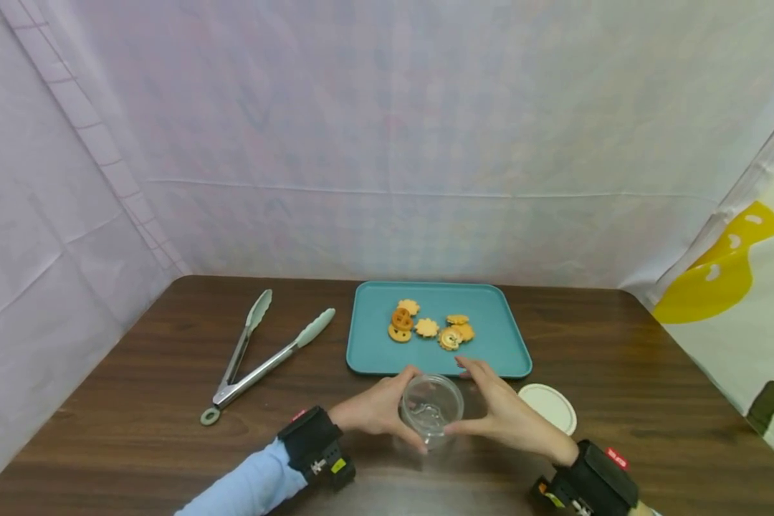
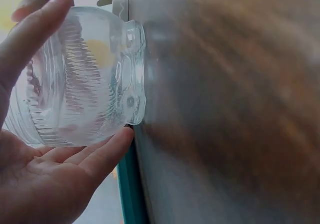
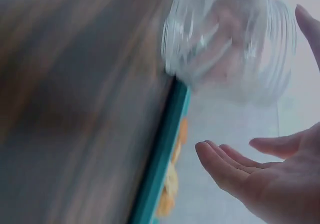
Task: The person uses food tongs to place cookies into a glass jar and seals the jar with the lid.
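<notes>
A clear jar (image 1: 431, 407) with an uncovered mouth stands upright at the front of the table, between both hands. My left hand (image 1: 385, 407) holds it from the left, thumb on the near side and fingers round the far side. In the left wrist view, the fingers (image 2: 112, 151) reach down close to the jar's base (image 2: 134, 73). My right hand (image 1: 499, 412) is spread at the jar's right, holding nothing. Its thumb overlaps the jar's edge in the head view, while the right wrist view shows a gap between its fingers (image 3: 220, 166) and the jar (image 3: 230, 43).
Behind the jar lies a blue-green tray (image 1: 490, 304) with several cookies (image 1: 427, 327). A round white lid (image 1: 548, 407) rests on the table (image 1: 135, 358) beside the right hand. Metal tongs (image 1: 258, 373) with pale tips lie spread at the left. A white cloth (image 1: 387, 143) hangs behind.
</notes>
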Tool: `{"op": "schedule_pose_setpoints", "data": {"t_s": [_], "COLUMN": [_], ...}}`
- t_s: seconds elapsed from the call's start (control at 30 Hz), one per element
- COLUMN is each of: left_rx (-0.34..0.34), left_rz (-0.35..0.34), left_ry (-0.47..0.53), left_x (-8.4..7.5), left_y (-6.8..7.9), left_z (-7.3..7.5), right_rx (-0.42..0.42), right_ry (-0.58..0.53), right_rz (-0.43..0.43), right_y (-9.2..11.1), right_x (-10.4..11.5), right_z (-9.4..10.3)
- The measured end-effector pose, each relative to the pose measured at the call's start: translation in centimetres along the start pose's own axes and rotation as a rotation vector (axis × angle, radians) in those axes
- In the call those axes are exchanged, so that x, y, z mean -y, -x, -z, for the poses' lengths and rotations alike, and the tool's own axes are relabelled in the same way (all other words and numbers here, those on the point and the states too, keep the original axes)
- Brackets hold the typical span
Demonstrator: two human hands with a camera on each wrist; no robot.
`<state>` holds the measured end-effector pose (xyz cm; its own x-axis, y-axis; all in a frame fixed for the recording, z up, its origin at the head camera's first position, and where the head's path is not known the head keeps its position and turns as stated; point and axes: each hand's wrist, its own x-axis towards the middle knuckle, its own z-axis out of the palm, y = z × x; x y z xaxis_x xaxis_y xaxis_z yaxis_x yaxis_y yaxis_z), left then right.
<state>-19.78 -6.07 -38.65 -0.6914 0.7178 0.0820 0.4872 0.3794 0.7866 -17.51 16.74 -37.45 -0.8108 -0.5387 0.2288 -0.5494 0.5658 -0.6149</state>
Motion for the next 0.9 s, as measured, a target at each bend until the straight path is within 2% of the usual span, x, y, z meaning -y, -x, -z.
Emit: {"op": "schedule_pose_setpoints", "data": {"t_s": [0.1,0.37,0.6,0.9], "left_rx": [0.000,-0.013,-0.017,0.023], "left_rz": [0.025,0.055,0.072,0.013], "left_ry": [0.003,-0.011,-0.007,-0.054], "left_x": [-0.1,-0.3,-0.5,-0.2], "left_y": [0.0,-0.2,-0.3,-0.5], "left_z": [0.0,-0.2,-0.3,0.1], "right_rx": [0.006,0.044,0.010,0.029], "right_ry": [-0.042,-0.098,-0.100,-0.138], "right_rz": [0.010,-0.071,-0.072,-0.091], "right_y": [-0.4,-0.9,-0.9,-0.7], "right_x": [0.3,0.9,0.8,0.3], "right_z": [-0.8,-2.0,-2.4,-2.1]}}
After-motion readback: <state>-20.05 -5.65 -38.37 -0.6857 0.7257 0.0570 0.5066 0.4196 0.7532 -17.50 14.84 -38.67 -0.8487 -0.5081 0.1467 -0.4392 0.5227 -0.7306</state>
